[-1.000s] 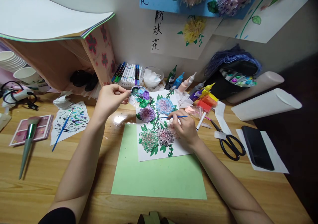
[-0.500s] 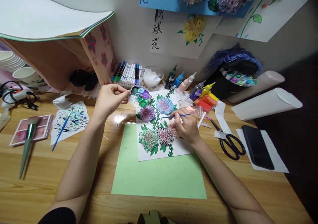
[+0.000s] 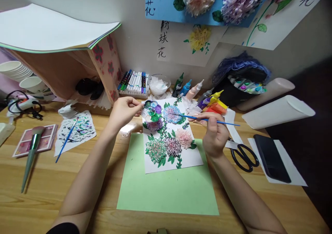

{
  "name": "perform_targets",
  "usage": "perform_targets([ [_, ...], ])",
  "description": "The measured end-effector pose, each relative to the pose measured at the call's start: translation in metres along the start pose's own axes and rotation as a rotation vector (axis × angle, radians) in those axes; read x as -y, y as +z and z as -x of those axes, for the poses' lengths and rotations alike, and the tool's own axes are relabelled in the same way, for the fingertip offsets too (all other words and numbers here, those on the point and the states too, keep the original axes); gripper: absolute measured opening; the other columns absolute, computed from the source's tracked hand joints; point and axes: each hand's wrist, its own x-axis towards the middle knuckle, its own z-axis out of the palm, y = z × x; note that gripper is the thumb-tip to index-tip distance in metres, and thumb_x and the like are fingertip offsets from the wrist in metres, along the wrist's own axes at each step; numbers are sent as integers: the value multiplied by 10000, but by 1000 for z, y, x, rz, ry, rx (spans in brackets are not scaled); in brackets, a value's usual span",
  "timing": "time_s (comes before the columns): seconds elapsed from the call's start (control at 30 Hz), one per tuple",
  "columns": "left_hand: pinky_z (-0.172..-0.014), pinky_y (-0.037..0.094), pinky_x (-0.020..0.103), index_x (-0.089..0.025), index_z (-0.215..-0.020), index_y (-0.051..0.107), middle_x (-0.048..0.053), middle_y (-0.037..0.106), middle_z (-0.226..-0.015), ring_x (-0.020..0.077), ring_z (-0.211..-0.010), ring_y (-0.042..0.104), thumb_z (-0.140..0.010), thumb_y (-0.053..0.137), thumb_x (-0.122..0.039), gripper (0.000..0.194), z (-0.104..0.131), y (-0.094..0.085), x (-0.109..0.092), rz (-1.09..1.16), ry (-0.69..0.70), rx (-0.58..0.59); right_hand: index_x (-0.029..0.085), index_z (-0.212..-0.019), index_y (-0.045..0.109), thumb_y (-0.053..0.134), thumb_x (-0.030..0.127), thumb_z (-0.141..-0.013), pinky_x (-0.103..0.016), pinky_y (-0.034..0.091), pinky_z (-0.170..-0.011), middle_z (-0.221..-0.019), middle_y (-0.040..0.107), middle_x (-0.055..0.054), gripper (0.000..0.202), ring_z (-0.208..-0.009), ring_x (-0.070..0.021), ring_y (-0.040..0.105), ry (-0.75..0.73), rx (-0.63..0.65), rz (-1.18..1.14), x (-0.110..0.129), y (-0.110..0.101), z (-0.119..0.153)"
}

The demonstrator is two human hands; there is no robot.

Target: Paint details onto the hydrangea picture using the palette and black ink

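Observation:
My left hand (image 3: 127, 112) pinches the edge of a small round paint palette (image 3: 152, 111) with green, purple and blue wells, held over the top left of a white sheet. In my right hand (image 3: 214, 133) is a thin blue paintbrush (image 3: 220, 122), its tip by the blue and pink flower (image 3: 172, 114). The white sheet (image 3: 153, 167) carries several raised paper flowers, among them a green one (image 3: 156, 150) and a light pink one (image 3: 184, 138), with painted green leaves. It lies on a light green sheet (image 3: 166, 196).
Markers (image 3: 135, 82), a bowl of tissue (image 3: 158, 84) and paint bottles (image 3: 186, 87) stand along the wall. Scissors (image 3: 245, 157) and a phone (image 3: 271, 158) lie at right. At left are a second blue brush (image 3: 66, 137) on stained paper and a large makeup brush (image 3: 32, 151).
My left hand has brought the palette right, over the sheet's upper left. My right hand has moved right, uncovering the light pink flower, and the brush now reaches the blue flower.

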Motion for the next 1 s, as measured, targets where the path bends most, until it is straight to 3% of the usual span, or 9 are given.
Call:
perform_targets([
  [0.4,-573,558,285,-143,-656,598,49,663,-617,165,-582,655,-691,657,-362,229,4,13,0,-46,8,127,234,-959,636,425,149,-897,-359,444,-792,-869,663,-35,236,-863,-187,583,-124,321,95,6,0,4],
  [0.53,-567,557,284,-147,-643,591,44,659,-616,168,-581,656,-691,655,-357,225,5,14,0,-51,14,120,236,-967,631,428,147,-893,-368,444,-812,-885,661,-37,233,-873,-189,583,-141,286,98,6,0,4],
  [0.67,-564,555,281,-145,-647,601,43,656,-612,165,-578,653,-687,654,-349,215,5,14,0,-56,16,114,240,-981,628,432,134,-887,-356,447,-790,-883,659,-33,242,-864,-186,582,-145,346,112,7,0,4],
  [0.87,-576,555,266,-129,-671,630,56,675,-629,163,-588,657,-658,690,-361,240,-3,-3,5,-51,-5,0,225,-985,606,373,166,-905,-385,448,-810,-915,633,-50,253,-915,-206,574,-106,128,87,5,0,4],
  [1.0,-574,553,248,-124,-662,637,35,658,-575,151,-558,648,-628,724,-376,269,-9,-20,9,1,1,-91,226,-937,616,391,178,-904,-367,426,-799,-877,636,-40,232,-881,-204,564,-72,274,207,0,4,4],
])
